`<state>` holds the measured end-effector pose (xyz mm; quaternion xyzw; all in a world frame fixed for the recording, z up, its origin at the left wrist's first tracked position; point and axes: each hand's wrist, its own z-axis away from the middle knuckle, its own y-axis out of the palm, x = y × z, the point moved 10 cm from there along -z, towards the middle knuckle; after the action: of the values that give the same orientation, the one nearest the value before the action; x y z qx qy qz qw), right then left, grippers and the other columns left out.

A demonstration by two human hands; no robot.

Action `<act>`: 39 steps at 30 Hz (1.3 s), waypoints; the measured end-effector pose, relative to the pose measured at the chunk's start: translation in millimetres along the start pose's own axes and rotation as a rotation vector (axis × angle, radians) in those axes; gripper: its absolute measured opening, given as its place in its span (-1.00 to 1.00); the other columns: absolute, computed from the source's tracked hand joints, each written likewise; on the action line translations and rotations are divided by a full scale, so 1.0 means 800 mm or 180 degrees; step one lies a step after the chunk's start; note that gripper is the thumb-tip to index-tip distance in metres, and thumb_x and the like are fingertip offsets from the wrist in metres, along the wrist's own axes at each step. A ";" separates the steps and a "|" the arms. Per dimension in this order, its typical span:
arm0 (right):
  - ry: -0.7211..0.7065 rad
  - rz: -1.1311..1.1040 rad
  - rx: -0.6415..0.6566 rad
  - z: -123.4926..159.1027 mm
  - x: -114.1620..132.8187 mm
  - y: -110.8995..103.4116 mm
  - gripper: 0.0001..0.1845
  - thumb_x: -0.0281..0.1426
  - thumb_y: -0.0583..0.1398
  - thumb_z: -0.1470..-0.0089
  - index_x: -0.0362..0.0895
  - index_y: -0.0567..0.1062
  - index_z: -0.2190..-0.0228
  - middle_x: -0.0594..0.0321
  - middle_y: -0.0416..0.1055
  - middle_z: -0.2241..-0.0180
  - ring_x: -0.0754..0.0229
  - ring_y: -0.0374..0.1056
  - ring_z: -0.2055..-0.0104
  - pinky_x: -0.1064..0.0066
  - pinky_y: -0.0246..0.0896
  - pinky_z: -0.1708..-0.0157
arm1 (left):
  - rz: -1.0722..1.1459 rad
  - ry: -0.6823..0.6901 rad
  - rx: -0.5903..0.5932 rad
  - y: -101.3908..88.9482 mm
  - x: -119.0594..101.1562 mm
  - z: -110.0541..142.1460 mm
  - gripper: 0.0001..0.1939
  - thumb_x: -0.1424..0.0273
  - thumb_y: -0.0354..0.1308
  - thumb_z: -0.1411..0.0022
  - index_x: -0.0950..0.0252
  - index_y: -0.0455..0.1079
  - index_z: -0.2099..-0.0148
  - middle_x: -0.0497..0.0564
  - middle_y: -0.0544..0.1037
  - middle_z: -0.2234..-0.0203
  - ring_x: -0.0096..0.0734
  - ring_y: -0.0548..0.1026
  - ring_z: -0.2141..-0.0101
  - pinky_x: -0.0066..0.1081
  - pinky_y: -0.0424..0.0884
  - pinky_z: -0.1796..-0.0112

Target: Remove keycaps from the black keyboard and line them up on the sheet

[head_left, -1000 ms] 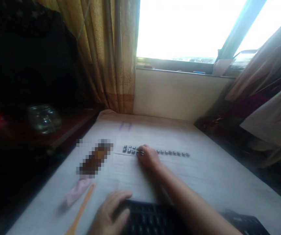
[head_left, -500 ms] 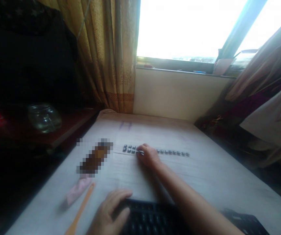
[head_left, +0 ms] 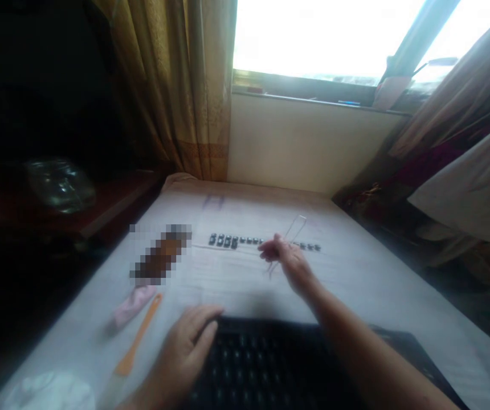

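Observation:
My right hand (head_left: 285,259) is closed around a wire keycap puller (head_left: 298,226), whose loop sticks up behind the fingers and whose prongs point down toward the cloth. It hovers in front of a line of small dark keycaps (head_left: 220,241), covering part of it. At the left end the keycaps lie in two rows, further right in one. A black keyboard (head_left: 253,364) lies nearest me, partly hidden under my right forearm. My left hand (head_left: 189,336) grips its left edge, thumb along the side and fingers at the far corner.
Left of the keyboard lie an orange brush or spatula (head_left: 140,336), a pink cloth roll (head_left: 134,306), a blurred-out brown item (head_left: 159,256) and a crumpled white cloth (head_left: 50,393). A glass jar (head_left: 61,185) stands on a dark shelf. Curtain (head_left: 189,85) and window are behind.
My right hand has moved right and back from the left keycaps with the puller, turning so its loop shows. The double row is one keycap longer. The view has tilted down; my left hand stays at the keyboard.

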<state>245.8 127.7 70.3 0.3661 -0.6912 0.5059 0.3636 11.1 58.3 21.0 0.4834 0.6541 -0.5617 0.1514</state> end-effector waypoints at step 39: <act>-0.0878 0.0665 0.1702 0.138 0.057 0.082 -0.86 -0.46 0.13 -0.17 -0.09 0.49 0.37 0.24 0.52 0.41 0.21 0.46 0.35 0.43 0.36 0.29 | -0.0720 0.0281 0.0091 -0.012 0.002 -0.003 -0.69 0.39 -0.08 -0.35 0.25 0.47 0.04 0.04 0.61 0.22 -0.29 0.51 0.15 -0.23 0.45 0.08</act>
<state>152.5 29.5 57.3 0.4409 -0.6104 0.6498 0.1034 3.1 62.3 26.4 0.4329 0.7024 -0.5627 0.0512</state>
